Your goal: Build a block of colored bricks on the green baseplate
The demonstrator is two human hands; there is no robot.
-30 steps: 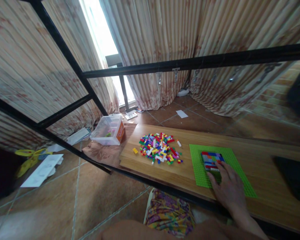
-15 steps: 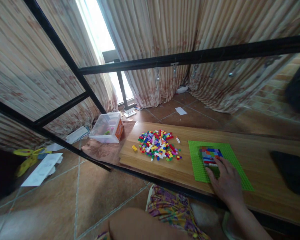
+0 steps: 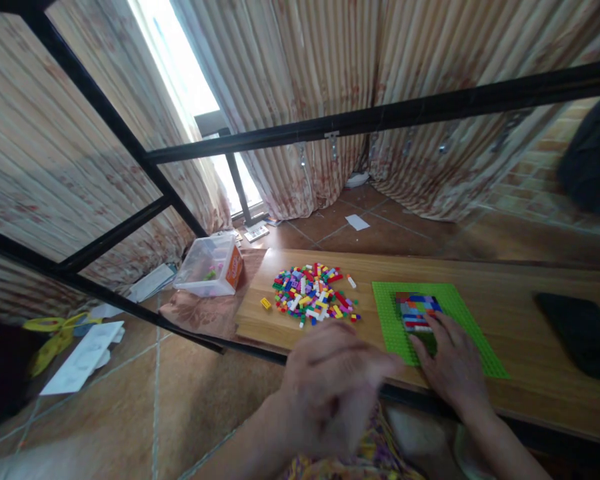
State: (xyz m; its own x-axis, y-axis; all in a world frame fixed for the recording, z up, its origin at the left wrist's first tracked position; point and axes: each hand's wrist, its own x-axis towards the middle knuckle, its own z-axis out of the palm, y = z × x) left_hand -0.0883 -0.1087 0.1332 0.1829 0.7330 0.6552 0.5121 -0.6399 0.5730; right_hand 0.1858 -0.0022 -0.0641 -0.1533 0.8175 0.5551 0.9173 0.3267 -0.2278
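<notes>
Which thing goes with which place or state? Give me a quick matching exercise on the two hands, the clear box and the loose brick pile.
Things
1. Right hand
2. Loose brick pile
3. Left hand
4. Clear plastic box

Places or states
A. Blurred, in the foreground
B. On the brown cloth
C. Fingertips at the brick build
D. On the wooden tabletop, left of the green baseplate

Pairs: 1-C, 2-D, 3-A, 4-B

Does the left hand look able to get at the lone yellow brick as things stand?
Probably yes: the lone yellow brick lies uncovered, apart from the brick pile, and nothing visible blocks the left hand.
</notes>
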